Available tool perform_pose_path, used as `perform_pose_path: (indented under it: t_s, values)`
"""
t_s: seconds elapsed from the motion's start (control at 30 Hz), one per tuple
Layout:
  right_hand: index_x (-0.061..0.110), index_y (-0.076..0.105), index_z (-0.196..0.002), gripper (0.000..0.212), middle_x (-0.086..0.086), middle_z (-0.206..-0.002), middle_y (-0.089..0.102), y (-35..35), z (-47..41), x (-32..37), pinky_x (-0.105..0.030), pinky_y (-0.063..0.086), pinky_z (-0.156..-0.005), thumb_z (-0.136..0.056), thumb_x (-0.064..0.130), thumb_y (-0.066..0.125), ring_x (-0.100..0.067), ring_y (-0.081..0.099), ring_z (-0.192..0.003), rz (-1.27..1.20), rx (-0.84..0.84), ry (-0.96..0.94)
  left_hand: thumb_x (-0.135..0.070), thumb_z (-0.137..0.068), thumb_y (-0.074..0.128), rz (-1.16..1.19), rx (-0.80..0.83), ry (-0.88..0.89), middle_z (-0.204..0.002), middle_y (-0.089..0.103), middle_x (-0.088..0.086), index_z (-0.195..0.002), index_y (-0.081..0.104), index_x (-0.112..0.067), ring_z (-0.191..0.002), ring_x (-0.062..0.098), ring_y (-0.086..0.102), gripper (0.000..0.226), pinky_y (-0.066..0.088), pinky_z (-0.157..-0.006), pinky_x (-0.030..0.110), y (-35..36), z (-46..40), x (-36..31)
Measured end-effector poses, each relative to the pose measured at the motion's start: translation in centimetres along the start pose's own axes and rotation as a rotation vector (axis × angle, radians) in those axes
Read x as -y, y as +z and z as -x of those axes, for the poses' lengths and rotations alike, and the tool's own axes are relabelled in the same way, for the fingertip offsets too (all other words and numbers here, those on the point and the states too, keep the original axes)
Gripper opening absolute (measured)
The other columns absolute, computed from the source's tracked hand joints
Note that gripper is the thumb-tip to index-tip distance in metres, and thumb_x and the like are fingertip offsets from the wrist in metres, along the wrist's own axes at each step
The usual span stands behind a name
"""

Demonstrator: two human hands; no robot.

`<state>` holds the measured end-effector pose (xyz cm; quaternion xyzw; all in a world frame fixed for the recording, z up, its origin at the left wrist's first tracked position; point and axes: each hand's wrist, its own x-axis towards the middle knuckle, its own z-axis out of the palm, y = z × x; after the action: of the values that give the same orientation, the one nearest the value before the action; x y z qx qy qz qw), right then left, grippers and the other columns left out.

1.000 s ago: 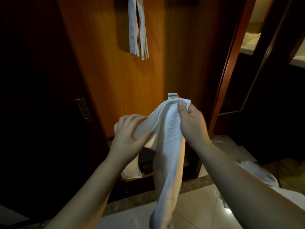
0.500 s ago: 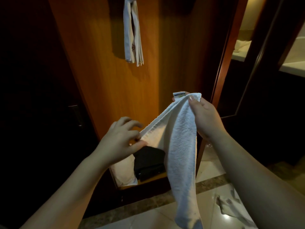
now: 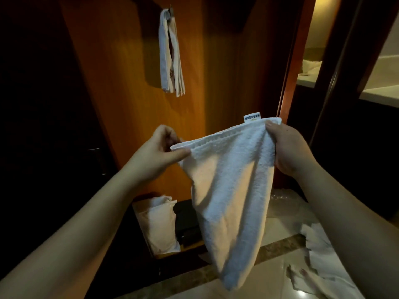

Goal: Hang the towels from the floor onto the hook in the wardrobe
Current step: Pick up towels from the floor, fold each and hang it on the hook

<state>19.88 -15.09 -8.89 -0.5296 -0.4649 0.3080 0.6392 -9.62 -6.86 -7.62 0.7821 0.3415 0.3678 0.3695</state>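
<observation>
Item 1. White terry hand towel with a woven hem and a small sewn label (image 3: 228,182): held up in front of the open wardrobe, below the hook and well apart from it. A second ago it hung as a narrow bunched rope; its top hem is now drawn out nearly flat between my two hands, with the label (image 3: 252,118) standing up at the right corner. The lower end hangs in a point above the floor.

Item 2. My left hand (image 3: 159,152): grip pressed together, thumb and fingers pinching the left corner of the hem. It has slid outward along the edge since half a second ago.

Item 3. My right hand (image 3: 291,147): grip closed round the right corner, gathering folds of cloth just under the label.

Item 4. Small metal hook on the orange wooden wardrobe panel (image 3: 171,10): already carries one folded white towel with striped edges (image 3: 171,55).

Item 5. Pale cloths on the glossy tiled floor (image 3: 319,255), lower right: probably towels yet to be hung.

Item 6. White bag (image 3: 158,223) on the wardrobe's bottom shelf, beside a dark object I cannot identify.

Assessment: spreading done, hem and label found. The next step, I judge, is to lift this towel to the hook.
</observation>
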Motion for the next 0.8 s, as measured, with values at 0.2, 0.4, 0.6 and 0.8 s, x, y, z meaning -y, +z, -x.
perform_pose_path:
  t_s: [0.2,0.4,0.6,0.8]
  values:
    - [0.012,0.07,-0.108,0.035,-0.01,-0.099,0.078,0.8,-0.2,0.5,-0.037,0.063,-0.077,-0.093,0.04,0.056,-0.026,0.075,-0.096,-0.238,-0.032,0.064,-0.034,-0.089,0.072,0.098,0.145,-0.232,-0.103,0.075,-0.01,-0.114,0.069,-0.022,-0.095,0.004,0.069,0.029,0.05,-0.098,0.034,4.6,0.2,2.7]
    - [0.033,0.078,-0.09,0.031,0.0,-0.094,0.078,-0.1,0.2,0.4,-0.036,0.061,-0.077,-0.093,0.053,0.054,-0.019,0.075,-0.09,-0.113,-0.101,-0.03,-0.033,-0.1,0.058,0.366,-0.179,-0.189,-0.095,0.077,-0.004,-0.103,0.073,-0.022,-0.084,0.011,0.072,0.019,0.05,-0.077,0.031,5.9,0.0,2.4]
    - [0.036,0.065,-0.099,0.031,0.028,-0.087,0.071,1.1,1.2,0.0,-0.01,0.049,-0.06,-0.105,0.053,0.04,0.008,0.068,-0.079,0.117,-0.219,-0.151,-0.055,-0.1,0.051,0.377,-0.485,-0.093,-0.09,0.074,0.012,-0.096,0.069,-0.009,-0.081,0.028,0.071,0.05,0.054,-0.067,0.034,6.8,-0.1,0.0]
    - [0.035,0.062,-0.094,0.028,0.035,-0.081,0.067,2.1,1.7,0.3,-0.002,0.042,-0.055,-0.106,0.049,0.04,0.014,0.064,-0.074,0.132,-0.253,-0.195,-0.05,-0.098,0.057,0.239,-0.611,0.063,-0.06,0.052,-0.014,-0.065,0.06,-0.021,-0.057,0.003,0.048,0.044,0.038,-0.051,0.023,4.7,-0.3,-0.9]
